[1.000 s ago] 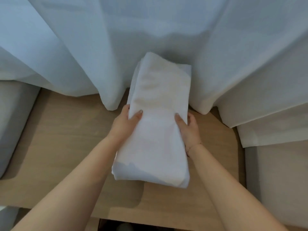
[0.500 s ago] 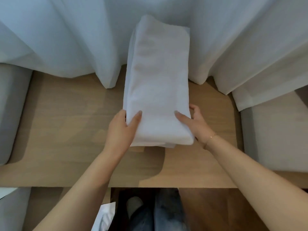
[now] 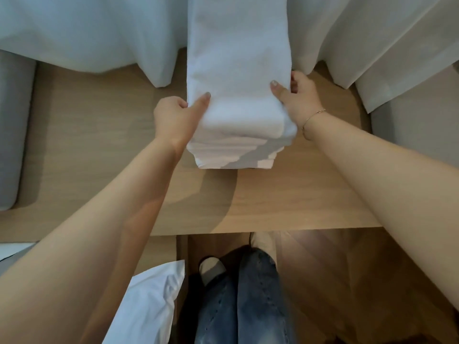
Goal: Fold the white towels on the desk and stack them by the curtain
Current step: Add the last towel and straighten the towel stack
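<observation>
- Over the last sec you pushed the folded white towel stack (image 3: 238,78) up-frame; its far end went from mid-frame to off the top edge, in against the curtain (image 3: 94,33).
- Your left hand (image 3: 173,117) gripped the stack's left side, center-left of frame: thumb on top, fingers curled at the edge.
- Your right hand (image 3: 298,100) held the right side, center-right: thumb on top, other fingers mostly hidden behind the towels.
- Stack lay flat on the wooden desk (image 3: 99,150), several layers showing at its near end, slightly uneven.
- Judgement: placement by the curtain looked about done; next prob let go & square up the layers.
- Lower left: a white cloth (image 3: 149,301) below the desk edge — can't tell if it's another towel.
</observation>
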`<action>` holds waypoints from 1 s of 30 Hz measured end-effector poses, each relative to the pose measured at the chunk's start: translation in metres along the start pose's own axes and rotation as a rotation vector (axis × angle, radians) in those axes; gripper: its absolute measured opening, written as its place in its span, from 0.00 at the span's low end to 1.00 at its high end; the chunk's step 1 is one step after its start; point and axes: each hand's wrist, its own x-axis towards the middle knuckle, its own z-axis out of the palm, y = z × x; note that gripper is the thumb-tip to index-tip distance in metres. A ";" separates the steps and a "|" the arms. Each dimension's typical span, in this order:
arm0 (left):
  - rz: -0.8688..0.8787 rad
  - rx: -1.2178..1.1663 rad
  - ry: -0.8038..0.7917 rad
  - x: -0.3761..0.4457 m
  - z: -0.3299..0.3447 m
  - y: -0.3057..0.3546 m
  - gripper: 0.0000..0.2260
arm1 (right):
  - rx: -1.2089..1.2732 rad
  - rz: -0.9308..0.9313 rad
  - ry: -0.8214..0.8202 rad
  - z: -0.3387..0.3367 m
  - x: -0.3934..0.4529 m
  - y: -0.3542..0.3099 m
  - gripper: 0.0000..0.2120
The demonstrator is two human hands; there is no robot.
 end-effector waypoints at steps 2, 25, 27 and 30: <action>-0.006 0.008 -0.029 0.000 -0.002 0.001 0.28 | -0.012 -0.086 0.068 -0.008 0.002 -0.008 0.09; 0.128 -0.205 -0.138 -0.043 -0.011 -0.037 0.06 | 0.240 0.091 0.012 -0.006 -0.085 0.035 0.05; 0.126 -0.176 -0.145 -0.043 -0.014 -0.037 0.07 | 0.282 0.109 0.057 -0.004 -0.088 0.036 0.05; 0.087 -0.169 -0.152 -0.041 -0.024 -0.034 0.09 | 0.467 0.332 0.085 -0.014 -0.082 0.042 0.19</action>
